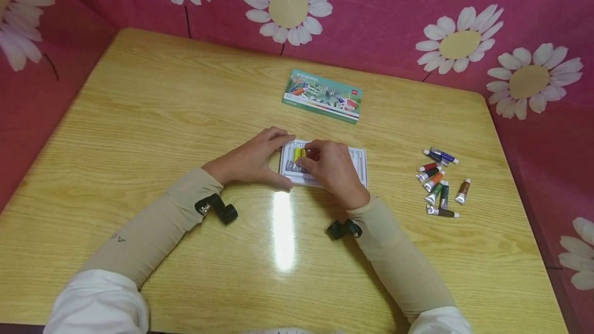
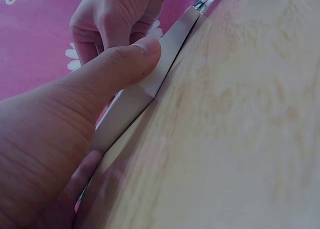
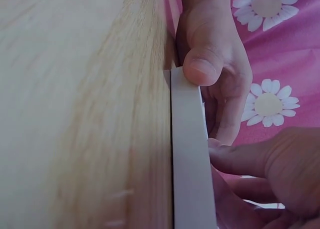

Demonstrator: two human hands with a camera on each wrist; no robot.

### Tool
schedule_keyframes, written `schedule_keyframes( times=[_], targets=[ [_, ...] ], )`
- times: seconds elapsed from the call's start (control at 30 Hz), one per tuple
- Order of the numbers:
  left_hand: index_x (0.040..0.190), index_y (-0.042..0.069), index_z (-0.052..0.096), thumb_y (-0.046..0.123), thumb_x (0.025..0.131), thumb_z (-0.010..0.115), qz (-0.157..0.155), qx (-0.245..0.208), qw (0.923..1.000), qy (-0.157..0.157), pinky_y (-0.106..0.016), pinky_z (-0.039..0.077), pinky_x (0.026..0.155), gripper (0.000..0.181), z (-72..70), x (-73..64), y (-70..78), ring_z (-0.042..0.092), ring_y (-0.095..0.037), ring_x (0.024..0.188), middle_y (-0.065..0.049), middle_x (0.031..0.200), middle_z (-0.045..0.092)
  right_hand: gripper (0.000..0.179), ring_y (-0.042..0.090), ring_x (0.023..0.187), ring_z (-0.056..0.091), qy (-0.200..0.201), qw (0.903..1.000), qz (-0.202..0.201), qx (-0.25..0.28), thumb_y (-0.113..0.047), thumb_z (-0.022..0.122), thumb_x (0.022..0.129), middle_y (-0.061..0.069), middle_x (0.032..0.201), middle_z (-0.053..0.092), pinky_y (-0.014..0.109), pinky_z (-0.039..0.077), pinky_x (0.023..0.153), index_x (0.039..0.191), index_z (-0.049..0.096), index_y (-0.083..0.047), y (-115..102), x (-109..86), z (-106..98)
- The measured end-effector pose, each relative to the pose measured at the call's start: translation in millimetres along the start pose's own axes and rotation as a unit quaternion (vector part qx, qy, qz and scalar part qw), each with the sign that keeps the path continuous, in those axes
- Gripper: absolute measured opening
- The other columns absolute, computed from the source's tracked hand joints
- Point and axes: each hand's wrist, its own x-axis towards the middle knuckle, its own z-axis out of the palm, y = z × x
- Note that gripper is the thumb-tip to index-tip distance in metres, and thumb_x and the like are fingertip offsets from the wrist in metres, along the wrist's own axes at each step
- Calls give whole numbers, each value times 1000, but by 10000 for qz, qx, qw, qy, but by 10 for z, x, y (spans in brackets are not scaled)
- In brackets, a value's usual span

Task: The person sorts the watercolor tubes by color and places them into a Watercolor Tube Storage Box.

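A white plastic tray (image 1: 364, 169) lies on the table, holding a white paint tube (image 1: 290, 156) and a yellow paint tube (image 1: 297, 154) side by side near its left end. My left hand (image 1: 252, 161) grips that end, thumb at the near corner and fingers at the far edge. In the left wrist view, the thumb presses on the tray's side wall (image 2: 127, 114). Over the middle of the tray, my right hand (image 1: 335, 166) pinches an ochre paint tube (image 1: 303, 152) beside the yellow one. The right fingers hide part of that tube and the slots beneath.
Several paint tubes (image 1: 435, 182) in blue, red, black, orange, green and brown lie loose to the right, with one brown tube (image 1: 463, 191) slightly apart. Behind the tray is a green paint box (image 1: 322, 96). A flowered pink cloth (image 1: 371, 24) hangs behind the wooden table (image 1: 185, 97).
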Motion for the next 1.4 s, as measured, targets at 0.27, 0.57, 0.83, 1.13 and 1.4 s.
schedule_keyframes(
  times=[0.27, 0.57, 0.83, 1.13, 1.4],
  targets=[
    [163, 16, 34, 65, 72, 86, 32, -20, 10000, 28, -45, 33, 128, 116, -15, -5, -7, 36, -23, 151, -5, 163, 36, 34, 21, 91, 69, -3, 10000, -15, 0, -25, 80, 92, 11, 103, 80, 38, 60, 84, 117, 77, -1, -11, 19, 0],
    [162, 17, 35, 65, 71, 86, -2, -71, 10000, 37, -45, 33, 128, 115, -20, 1, -15, 36, -22, 150, -3, 162, 36, 31, 20, 87, 67, -14, 10000, 28, -57, -23, 79, 93, 10, 99, 78, 34, 57, 79, 116, 75, -3, -20, 29, 5],
    [162, 17, 35, 64, 71, 87, -9, -99, 9999, 22, -45, 34, 128, 115, -17, -1, -8, 36, -23, 150, -4, 163, 36, 29, 20, 87, 66, -108, 9998, 176, 64, -22, 78, 94, 9, 99, 76, 33, 56, 78, 116, 74, -4, -17, 34, 3],
    [163, 17, 34, 64, 71, 88, -62, -135, 9999, 3, -46, 34, 127, 116, -15, -9, -1, 36, -24, 151, -4, 164, 34, 29, 21, 90, 67, -140, 9995, 250, 109, -23, 77, 94, 9, 103, 77, 36, 57, 82, 117, 74, -5, 3, 45, 12],
    [162, 17, 35, 64, 71, 87, 6, -80, 10000, 40, -46, 34, 127, 115, 12, 1, -6, 36, -23, 151, -4, 163, 35, 29, 18, 91, 70, -220, 9992, 246, 220, -26, 74, 97, 6, 102, 79, 37, 57, 86, 119, 75, -7, 31, 22, -24]
  ],
)
